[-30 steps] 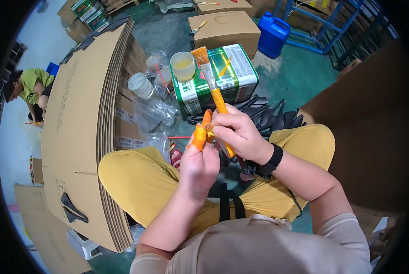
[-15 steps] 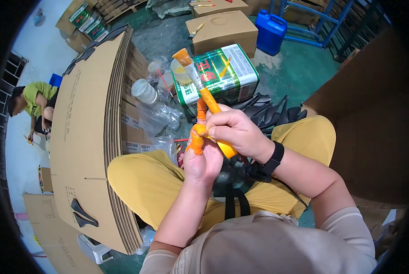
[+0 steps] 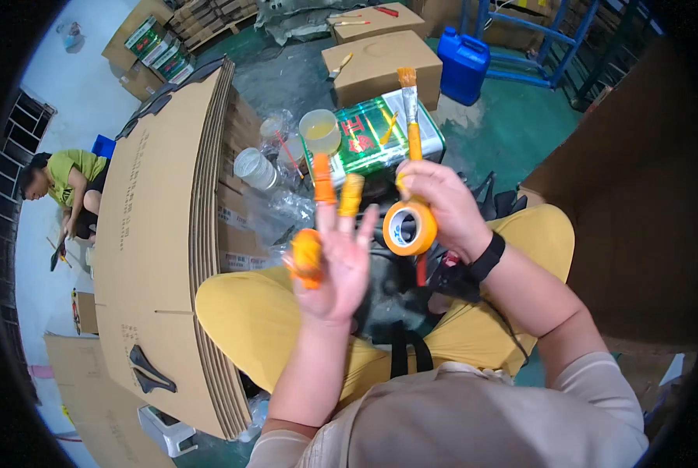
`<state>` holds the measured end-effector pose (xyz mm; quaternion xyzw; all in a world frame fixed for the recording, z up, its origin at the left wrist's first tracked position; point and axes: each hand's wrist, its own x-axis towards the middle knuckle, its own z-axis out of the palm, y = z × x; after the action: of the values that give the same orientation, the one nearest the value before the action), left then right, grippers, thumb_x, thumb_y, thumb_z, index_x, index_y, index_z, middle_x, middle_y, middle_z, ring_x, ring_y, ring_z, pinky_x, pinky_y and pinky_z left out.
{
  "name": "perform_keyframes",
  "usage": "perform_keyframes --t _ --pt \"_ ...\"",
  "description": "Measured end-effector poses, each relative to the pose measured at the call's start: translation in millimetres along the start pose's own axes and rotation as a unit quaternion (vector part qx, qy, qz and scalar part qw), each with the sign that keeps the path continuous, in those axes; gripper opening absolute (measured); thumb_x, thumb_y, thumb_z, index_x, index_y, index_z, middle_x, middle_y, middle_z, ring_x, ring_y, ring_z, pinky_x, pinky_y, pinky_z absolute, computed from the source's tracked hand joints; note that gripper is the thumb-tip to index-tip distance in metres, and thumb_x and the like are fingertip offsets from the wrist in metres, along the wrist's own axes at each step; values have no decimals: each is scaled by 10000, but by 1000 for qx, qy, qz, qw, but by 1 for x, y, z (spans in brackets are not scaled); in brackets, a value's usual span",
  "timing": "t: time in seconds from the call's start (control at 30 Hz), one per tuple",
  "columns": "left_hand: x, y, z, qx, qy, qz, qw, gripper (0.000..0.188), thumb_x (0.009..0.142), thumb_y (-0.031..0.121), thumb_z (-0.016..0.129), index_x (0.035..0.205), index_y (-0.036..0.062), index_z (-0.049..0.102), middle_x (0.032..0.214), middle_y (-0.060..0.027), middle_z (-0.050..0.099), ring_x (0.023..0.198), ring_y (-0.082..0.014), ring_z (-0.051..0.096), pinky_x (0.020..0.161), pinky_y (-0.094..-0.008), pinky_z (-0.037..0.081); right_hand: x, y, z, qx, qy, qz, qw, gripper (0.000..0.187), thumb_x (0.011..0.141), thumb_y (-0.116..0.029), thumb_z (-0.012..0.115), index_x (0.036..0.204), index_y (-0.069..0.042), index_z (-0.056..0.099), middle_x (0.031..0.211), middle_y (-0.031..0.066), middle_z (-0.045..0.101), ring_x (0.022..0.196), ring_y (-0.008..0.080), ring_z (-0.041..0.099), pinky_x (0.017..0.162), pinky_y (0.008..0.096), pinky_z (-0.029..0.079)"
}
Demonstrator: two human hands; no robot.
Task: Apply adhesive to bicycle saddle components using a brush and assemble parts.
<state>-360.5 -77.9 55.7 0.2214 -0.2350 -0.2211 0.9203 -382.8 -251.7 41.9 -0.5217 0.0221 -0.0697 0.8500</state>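
My left hand (image 3: 340, 277) is open, palm up and fingers spread. Orange and yellow tape wraps its thumb and two of its fingers. Beside it, my right hand (image 3: 448, 209) is closed on a paintbrush (image 3: 414, 117) that stands bristles up; the handle looks tape-wrapped. The same hand has a roll of orange tape (image 3: 425, 228) at its fingertips, with the hollow core facing me. Just beyond the hands lies a green and white metal tin (image 3: 376, 132), with a clear cup (image 3: 320, 134) of yellowish liquid at its near left corner.
Stacked flat cardboard (image 3: 162, 234) rises on my left, a black bicycle saddle (image 3: 152, 373) on it. Clear plastic cups (image 3: 254, 168) stand by the tin. Farther off are a cardboard box (image 3: 384, 62) and a blue jerrycan (image 3: 464, 66). Another person (image 3: 68, 187) crouches at far left.
My hands have moved apart. The left has opened and spread its fingers; the right has moved right with the brush, now more upright, and the tape roll has turned to show its core.
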Motion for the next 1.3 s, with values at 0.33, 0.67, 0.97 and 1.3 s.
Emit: perform_keyframes --t 0.33,0.67,0.97,1.3 --pt "-11 -22 -33 71 132 -102 983 644 967 264 417 1426 220 -32 1373 -167 347 1230 -255 414 1024 -405 334 -3 10 15 -123 -75 -74 987 111 844 -93 617 909 -13 578 908 15 540 829 104 527 769 241 419" --pt "-7 -20 -30 164 135 -55 976 764 850 -20 555 1400 133 46 1192 -182 486 1034 -223 571 819 -312 521 2 12 12 -178 -46 -46 982 213 795 -54 658 997 -3 613 972 45 599 912 120 560 835 254 444" --pt "-13 -20 -39 194 59 -165 965 942 809 -22 605 1449 187 -55 1068 -145 573 968 -206 595 807 -320 507 7 12 14 -282 -62 -78 954 790 682 -142 756 1383 -166 392 806 -23 350 710 77 351 624 193 341" --pt "-5 -1 -40 265 92 -49 958 878 785 -15 650 1440 135 85 1130 -182 571 1013 -234 588 864 -349 494 8 11 0 -285 21 -87 954 188 826 -169 655 877 9 682 723 -19 574 695 56 500 650 217 405"
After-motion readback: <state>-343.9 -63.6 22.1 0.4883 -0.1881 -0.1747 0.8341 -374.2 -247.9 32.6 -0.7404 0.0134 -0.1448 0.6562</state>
